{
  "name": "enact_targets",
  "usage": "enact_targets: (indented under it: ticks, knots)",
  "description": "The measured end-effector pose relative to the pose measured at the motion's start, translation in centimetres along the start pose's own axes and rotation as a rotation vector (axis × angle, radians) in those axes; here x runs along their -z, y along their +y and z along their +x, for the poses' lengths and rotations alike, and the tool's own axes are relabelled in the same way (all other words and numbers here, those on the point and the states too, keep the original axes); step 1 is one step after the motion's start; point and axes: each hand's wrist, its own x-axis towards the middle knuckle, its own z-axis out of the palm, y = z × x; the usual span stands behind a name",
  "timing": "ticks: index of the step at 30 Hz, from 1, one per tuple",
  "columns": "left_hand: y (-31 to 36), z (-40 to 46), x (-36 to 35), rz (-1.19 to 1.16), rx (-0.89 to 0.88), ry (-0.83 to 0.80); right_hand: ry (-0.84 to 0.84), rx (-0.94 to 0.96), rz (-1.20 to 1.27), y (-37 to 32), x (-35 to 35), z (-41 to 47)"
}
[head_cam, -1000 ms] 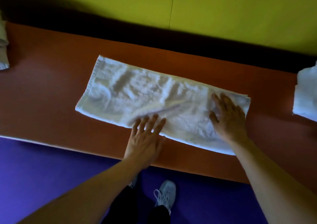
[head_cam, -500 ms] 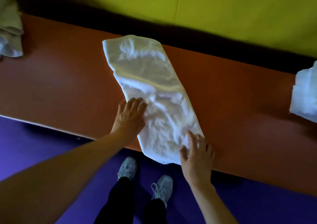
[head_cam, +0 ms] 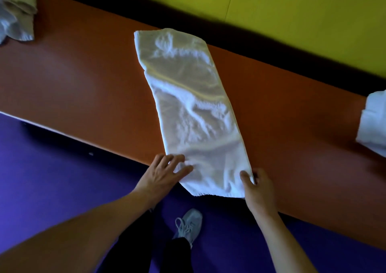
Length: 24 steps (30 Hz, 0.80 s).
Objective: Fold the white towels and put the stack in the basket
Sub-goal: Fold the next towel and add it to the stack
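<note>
An orange-brown table (head_cam: 79, 80) runs across the view against a yellow-green wall (head_cam: 292, 11), with a dark shadowed gap between them and a purple floor (head_cam: 41, 178) on the near side. A long white towel (head_cam: 192, 109), folded into a strip, lies on the table running away from the person, its far end near the wall side and its near end hanging slightly past the table's front edge. The left hand (head_cam: 161, 175) rests on the near left corner of the towel with fingers spread and fairly straight. The right hand (head_cam: 258, 186) pinches the near right corner, thumb on top and fingers curled beneath the edge. At the far left a crumpled heap of pale cloth (head_cam: 15, 11) is cut off by the frame, and at the right edge another white cloth bundle (head_cam: 373, 122) is only partly visible. One grey sneaker (head_cam: 189, 223) shows below the table edge. The picture is somewhat blurred, so the towel's weave is hard to make out.
</note>
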Motion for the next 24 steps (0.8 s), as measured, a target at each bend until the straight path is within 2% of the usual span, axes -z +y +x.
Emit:
enact_targets:
  ticks: [5, 8, 11, 14, 18, 21, 22, 24]
  knots:
    - [-0.4, -0.7, 1.0, -0.048, -0.046, 0.085, 0.008, -0.018, 0.292, -0.7, 1.6, -1.2]
    - [0.3, -1.9, 2.7, -0.182, 0.031, 0.135, -0.074, -0.011, 0.440, -1.3, 2.6, -2.5]
    - [1.8, -3.9, 5.0, -0.360, 0.150, 0.086, -0.160, -0.063, 0.636, -2.2, 3.4, -3.9]
    - [3.0, -5.9, 7.0, -0.498, 0.267, 0.027, -0.284, -0.187, 0.760, -3.4, 4.2, -5.2]
    - [4.0, -8.0, 8.8, -0.667, 0.374, 0.055, -0.529, -0.346, 0.986, -5.1, 4.8, -6.2]
    - [3.7, -8.7, 9.9, -0.683, 0.439, 0.081, -0.622, -0.187, 0.863, -6.7, 4.5, -6.3]
    - [3.4, -8.6, 10.1, -0.703, 0.475, 0.095, -0.597, -0.099, 0.740, -7.5, 4.3, -6.0]
    - [2.2, -8.0, 10.4, -0.794, 0.595, 0.120, -0.432, 0.059, 0.446, -9.3, 3.8, -4.9]
